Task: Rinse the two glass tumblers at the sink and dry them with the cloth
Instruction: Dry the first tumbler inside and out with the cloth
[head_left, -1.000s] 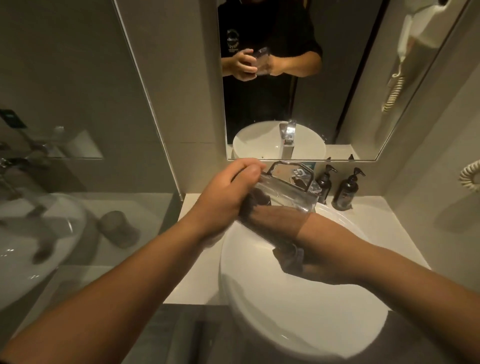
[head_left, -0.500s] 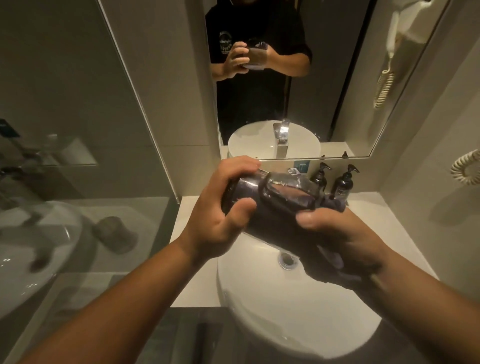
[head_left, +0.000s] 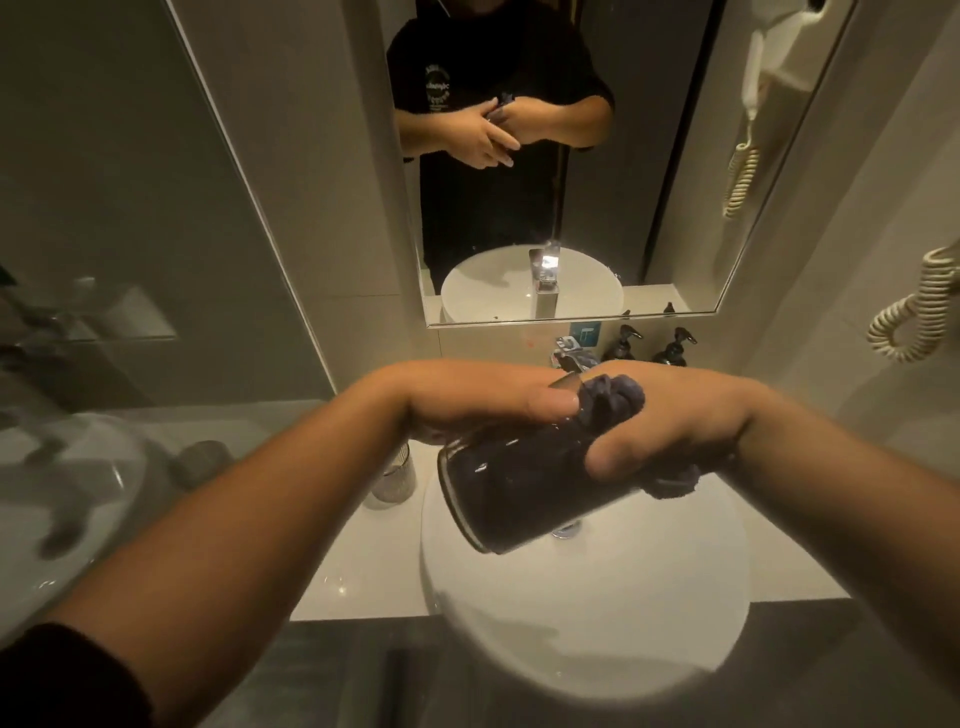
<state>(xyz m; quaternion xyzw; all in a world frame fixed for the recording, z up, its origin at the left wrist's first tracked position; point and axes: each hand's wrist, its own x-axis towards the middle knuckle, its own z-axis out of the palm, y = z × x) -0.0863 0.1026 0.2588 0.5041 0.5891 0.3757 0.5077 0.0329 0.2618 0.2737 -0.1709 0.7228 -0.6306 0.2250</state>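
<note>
A: Dim bathroom, white countertop (head_left: 363, 571) with a round vessel basin (head_left: 587, 623) under the mirror (head_left: 519, 156). What do we log as changed?

B: Half a second back we had the tumbler (head_left: 519, 499) higher and nearly level, left hand (head_left: 467, 400) wrapped round its base. Now it tilts base-down toward us over the basin, and the left hand lies flat on top, fingers straight, pressing it.

A: Right hand (head_left: 670, 431)?

B: Curled at the mouth end, thumb on the glass, gripping the dark cloth (head_left: 613, 400) that bunches out there. Cloth fills the inside, so the glass reads dark. We judge that's drying the interior, rinse done for this one.

A: Second tumbler?

B: Second tumbler (head_left: 395, 478) stands upright on the countertop, just left of the basin. Wet or dry, we cannot tell.

A: Any text?

B: Shirt print in the mirror: reversed and blurred, unreadable. Blue sticker (head_left: 585, 332) by the faucet shows a white mark, no legible words. Pump bottles (head_left: 670, 348) at the back, labels not visible.
</note>
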